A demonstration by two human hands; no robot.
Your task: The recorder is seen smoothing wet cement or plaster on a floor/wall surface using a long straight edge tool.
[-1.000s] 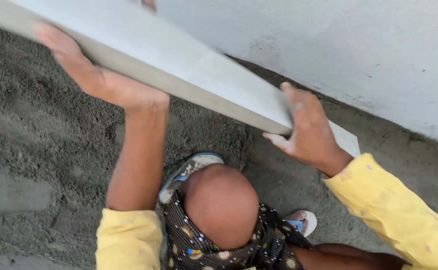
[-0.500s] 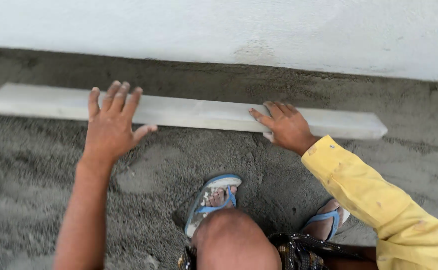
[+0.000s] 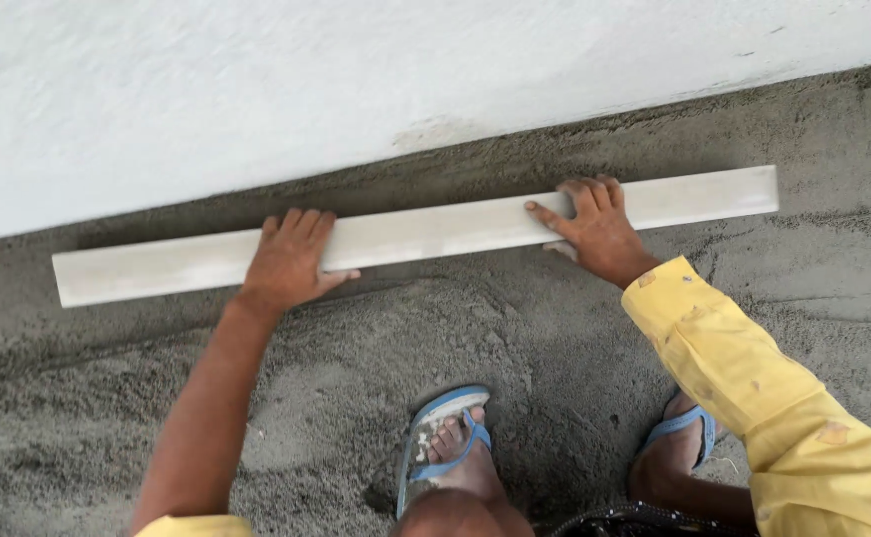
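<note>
A long pale straightedge bar (image 3: 425, 234) lies flat on grey sandy mortar (image 3: 376, 348), close to the foot of a white wall. My left hand (image 3: 288, 264) presses on the bar left of its middle, fingers over its top and thumb along the near edge. My right hand (image 3: 594, 227) grips the bar right of its middle, with a yellow sleeve (image 3: 754, 398) behind it.
The white plastered wall (image 3: 356, 89) runs along the far side. My feet in blue sandals (image 3: 450, 443) stand on the rough mortar below the bar. Smoother, darker mortar lies at the right near the bar's end.
The bar came down from a tilted, lifted position onto the mortar, then shifted nearer the wall. Both hands stayed on it.
</note>
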